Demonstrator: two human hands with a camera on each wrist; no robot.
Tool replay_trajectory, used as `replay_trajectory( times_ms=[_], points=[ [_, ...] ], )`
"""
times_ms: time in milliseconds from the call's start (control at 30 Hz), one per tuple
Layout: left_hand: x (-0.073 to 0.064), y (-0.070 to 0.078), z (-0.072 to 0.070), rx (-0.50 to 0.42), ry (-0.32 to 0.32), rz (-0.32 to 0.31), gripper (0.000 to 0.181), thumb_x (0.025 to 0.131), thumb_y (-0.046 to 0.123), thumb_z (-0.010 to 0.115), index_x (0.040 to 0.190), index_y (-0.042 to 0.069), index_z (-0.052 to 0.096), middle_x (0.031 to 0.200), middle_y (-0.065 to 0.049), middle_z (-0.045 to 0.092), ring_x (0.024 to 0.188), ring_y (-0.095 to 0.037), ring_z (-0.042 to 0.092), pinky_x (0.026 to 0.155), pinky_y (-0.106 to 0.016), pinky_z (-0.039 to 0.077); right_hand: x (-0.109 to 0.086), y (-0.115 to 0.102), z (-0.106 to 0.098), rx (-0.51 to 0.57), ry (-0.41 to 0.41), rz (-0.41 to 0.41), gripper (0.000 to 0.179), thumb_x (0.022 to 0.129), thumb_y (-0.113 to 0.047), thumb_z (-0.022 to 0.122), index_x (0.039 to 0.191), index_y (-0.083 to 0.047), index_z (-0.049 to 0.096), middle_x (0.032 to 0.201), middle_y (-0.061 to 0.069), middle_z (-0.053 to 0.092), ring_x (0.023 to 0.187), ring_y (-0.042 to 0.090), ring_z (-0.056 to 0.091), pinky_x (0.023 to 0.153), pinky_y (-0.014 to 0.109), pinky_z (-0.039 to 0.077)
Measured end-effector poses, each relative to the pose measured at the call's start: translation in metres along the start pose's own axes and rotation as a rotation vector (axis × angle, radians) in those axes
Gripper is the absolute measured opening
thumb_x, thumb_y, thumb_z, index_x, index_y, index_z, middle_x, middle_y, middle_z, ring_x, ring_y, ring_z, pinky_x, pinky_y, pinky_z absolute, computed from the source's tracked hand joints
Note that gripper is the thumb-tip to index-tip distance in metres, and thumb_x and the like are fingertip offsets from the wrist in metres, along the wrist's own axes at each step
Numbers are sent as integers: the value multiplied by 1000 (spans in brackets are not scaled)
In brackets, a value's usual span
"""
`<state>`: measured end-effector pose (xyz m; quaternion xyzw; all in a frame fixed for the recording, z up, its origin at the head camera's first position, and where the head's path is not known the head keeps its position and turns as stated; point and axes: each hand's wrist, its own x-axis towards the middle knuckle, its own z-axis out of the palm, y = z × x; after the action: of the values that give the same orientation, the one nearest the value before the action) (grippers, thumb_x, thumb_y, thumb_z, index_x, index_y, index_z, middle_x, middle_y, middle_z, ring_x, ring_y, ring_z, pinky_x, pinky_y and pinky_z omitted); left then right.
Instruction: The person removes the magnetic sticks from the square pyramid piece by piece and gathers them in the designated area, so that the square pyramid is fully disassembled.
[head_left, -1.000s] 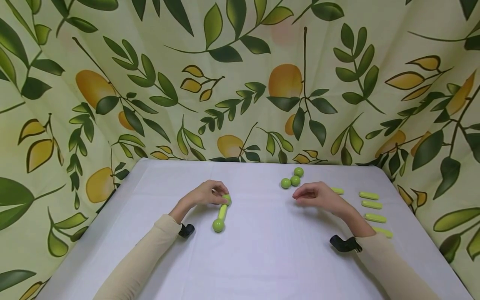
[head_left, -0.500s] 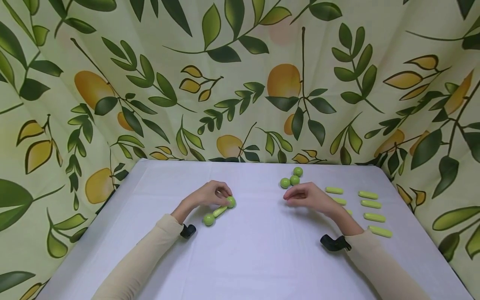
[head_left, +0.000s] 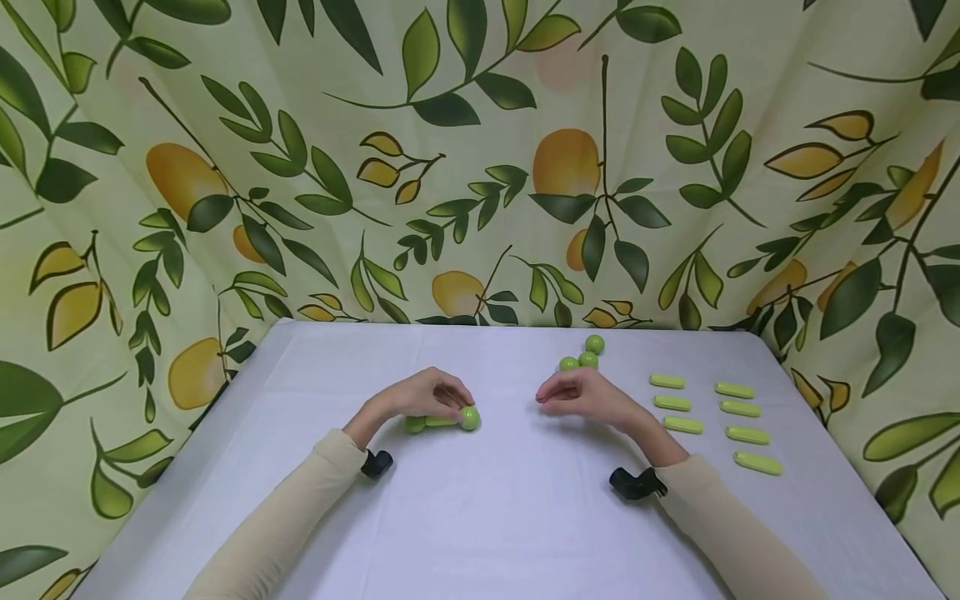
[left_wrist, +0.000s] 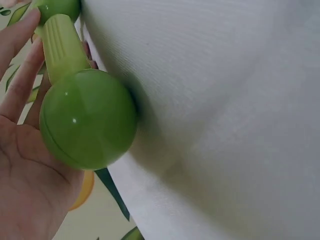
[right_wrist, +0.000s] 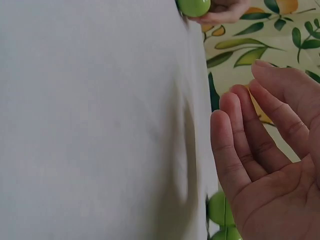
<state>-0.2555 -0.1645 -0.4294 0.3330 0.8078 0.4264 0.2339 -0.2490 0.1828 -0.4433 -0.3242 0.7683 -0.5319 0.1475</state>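
My left hand (head_left: 427, 393) pinches one end of a dumbbell-shaped toy piece, two glossy green balls joined by a light green bar (left_wrist: 64, 47). In the head view the right ball (head_left: 469, 417) is at the fingertips, and the left ball (head_left: 415, 424) lies partly hidden under the hand. Seen from the left wrist, the near ball (left_wrist: 90, 120) sits in front of the palm while thumb and fingers reach the far ball and bar end. My right hand (head_left: 588, 396) hovers over the table to the right, fingers loosely bent, nothing held.
Three loose green balls (head_left: 595, 343) cluster behind my right hand at the back of the table. On the right, several light green bars (head_left: 742, 409) lie in two columns on the white tablecloth (head_left: 495, 517). A leaf-patterned curtain (head_left: 480, 208) rises beyond the table edge.
My left hand has turned the dumbbell-shaped piece from pointing toward me to lying nearly sideways. The right hand has moved left, away from the bars and toward the left hand, still holding nothing.
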Motion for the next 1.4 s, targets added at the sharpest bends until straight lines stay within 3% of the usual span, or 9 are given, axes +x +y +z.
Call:
replay_trajectory(
  times_ms=[300, 467, 567, 733, 933, 1233, 1400],
  points=[
    [-21, -6, -8, 64, 46, -59, 33, 86, 8, 83, 115, -1, 70, 108, -6, 70, 95, -21, 65, 89, -34, 54, 35, -8, 38, 17, -70, 7, 26, 90, -5, 79, 112, 6, 71, 110, 19, 70, 98, 23, 69, 88, 32, 56],
    [-40, -12, -12, 107, 65, -92, 27, 85, 9, 84, 108, 2, 72, 101, 0, 69, 92, -18, 64, 84, -32, 54, 54, -12, 58, 7, -106, -4, 31, 87, -6, 82, 114, 5, 70, 110, 15, 70, 98, 24, 68, 87, 33, 56],
    [-46, -13, -11, 121, 78, -73, 20, 88, 10, 82, 104, 4, 73, 99, 1, 69, 91, -17, 63, 83, -30, 53, 63, -14, 67, -4, -126, -14, 31, 84, -2, 84, 112, 4, 71, 106, 10, 71, 96, 24, 67, 86, 32, 56],
    [-47, -12, -9, 103, 100, -41, 12, 90, 7, 79, 100, 2, 73, 97, -2, 69, 88, -17, 63, 76, -29, 53, 72, -17, 79, -13, -159, -30, 31, 80, 2, 85, 108, 3, 72, 102, 7, 71, 91, 20, 67, 83, 31, 57],
    [-46, -9, -9, 88, 114, -53, 10, 89, 5, 79, 97, 2, 74, 96, -5, 70, 87, -19, 62, 71, -27, 52, 79, -21, 87, -80, -184, -58, 27, 82, 2, 84, 107, 0, 74, 99, 0, 72, 88, 15, 66, 81, 28, 56],
    [-46, -11, -10, 65, 98, -41, 10, 88, 3, 79, 97, 1, 75, 97, -8, 71, 90, -23, 63, 73, -28, 52, 81, -24, 88, -113, -252, -61, 24, 86, 4, 78, 109, -2, 75, 97, 0, 70, 82, 12, 58, 76, 25, 51],
    [-45, -12, -11, 66, 87, -35, 9, 89, 3, 79, 96, 1, 75, 96, -5, 71, 90, -21, 63, 76, -30, 53, 77, -22, 84, -119, -240, -55, 26, 86, 4, 77, 111, -2, 75, 102, 0, 70, 86, 12, 59, 80, 26, 53]
  ],
)
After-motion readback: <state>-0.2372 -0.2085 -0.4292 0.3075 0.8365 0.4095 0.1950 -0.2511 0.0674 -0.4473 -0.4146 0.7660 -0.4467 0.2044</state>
